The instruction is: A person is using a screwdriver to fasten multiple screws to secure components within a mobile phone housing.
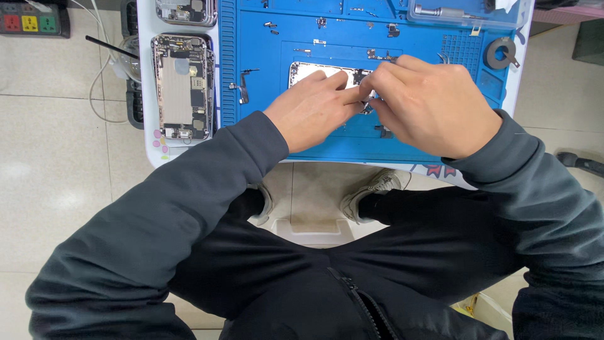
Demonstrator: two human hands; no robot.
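Both hands meet over an opened phone (314, 69) lying on the blue mat (264, 94). The left hand (311, 110) and right hand (431, 107) have fingertips pinched together at its middle; whether they grip anything I cannot tell. Another opened phone (182, 85) lies well apart, left.

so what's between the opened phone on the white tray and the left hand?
Head view: a small black flex-cable part lies on the blue repair mat, between the opened phone and the left hand.
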